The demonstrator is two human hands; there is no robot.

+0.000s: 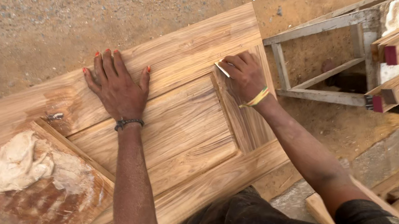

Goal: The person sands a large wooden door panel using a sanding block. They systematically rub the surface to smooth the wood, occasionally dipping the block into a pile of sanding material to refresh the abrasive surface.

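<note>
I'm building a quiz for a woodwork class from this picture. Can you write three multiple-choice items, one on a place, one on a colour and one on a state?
1. Where does the pale lump of filler paste lie?
A. on the small board at the left
B. on the sandy ground
C. on the wooden frame at the right

2. What colour is the band on the right wrist?
A. black
B. yellow
C. blue

3. How is the left hand placed?
A. closed in a fist
B. lifted off the wood
C. flat, fingers spread

Answers:
1 A: the filler paste sits on the small board, which lies on the wooden door panel.
2 B: a yellow band circles the wrist of the right hand, which holds a thin scraper blade.
3 C: the left hand presses flat on the panel.
</note>
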